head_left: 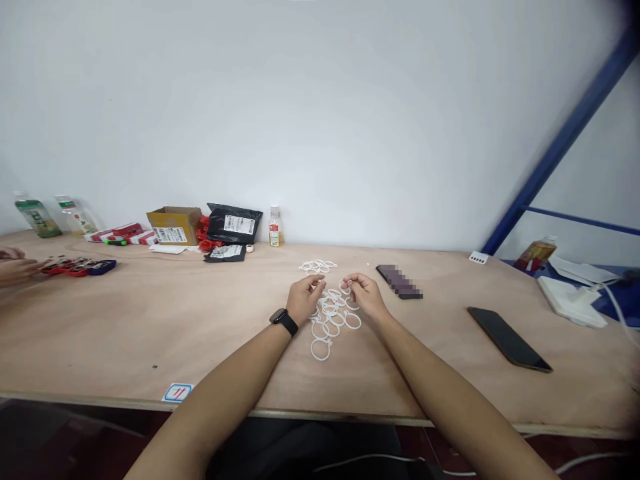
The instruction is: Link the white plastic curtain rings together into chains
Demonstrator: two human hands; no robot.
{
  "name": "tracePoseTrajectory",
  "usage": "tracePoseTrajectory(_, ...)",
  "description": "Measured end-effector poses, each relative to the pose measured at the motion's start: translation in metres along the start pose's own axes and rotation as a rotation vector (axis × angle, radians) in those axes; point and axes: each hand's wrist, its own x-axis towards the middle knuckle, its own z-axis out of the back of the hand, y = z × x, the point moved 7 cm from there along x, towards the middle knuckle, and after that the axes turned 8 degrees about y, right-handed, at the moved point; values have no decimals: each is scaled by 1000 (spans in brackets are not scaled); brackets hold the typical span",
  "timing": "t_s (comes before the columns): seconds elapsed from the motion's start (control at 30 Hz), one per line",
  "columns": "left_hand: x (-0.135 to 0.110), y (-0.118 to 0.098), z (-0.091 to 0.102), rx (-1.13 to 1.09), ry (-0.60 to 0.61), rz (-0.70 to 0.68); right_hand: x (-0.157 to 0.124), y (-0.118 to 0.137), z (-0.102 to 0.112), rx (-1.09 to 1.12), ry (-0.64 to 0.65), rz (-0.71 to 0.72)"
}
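Note:
Between my hands lies a loose pile of white plastic rings [320, 349], each with a small tab on its rim. A smaller group of similar rings [314, 268] lies just beyond, towards the wall. My right hand [367, 295] pinches one white ring [344, 287] between thumb and fingertips, at the right side of the pile. At the pile's left edge, my left hand [306, 298] has thumb and fingers drawn together; whatever is in them, if anything, cannot be made out. A black watch is on my left wrist.
Two phones, one dark [400, 282] and one larger [509, 339], lie to the right. Along the wall stand a small bottle [275, 228], black parcels [235, 223] and an open cardboard box [175, 225]. Another person's hands [17, 269] are at far left, beside red and blue cases [77, 267].

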Motion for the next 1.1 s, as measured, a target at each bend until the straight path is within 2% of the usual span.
tracePoseTrajectory(0.3,0,1,2,-14,-7,30,0,-2,6,-140,-34,-36)
tracePoseTrajectory(0.47,1,-1,3,14,-18,6,1,2,12,-271,-39,45)
tracePoseTrajectory(0.67,1,-1,5,11,-25,56,1,8,18,-420,-50,125)
tracePoseTrajectory(0.9,1,-9,11,18,-38,-9,-1,20,11,-561,2,235)
tracePoseTrajectory(1.1,-3,-5,3,31,10,26,-2,23,7,-609,34,259)
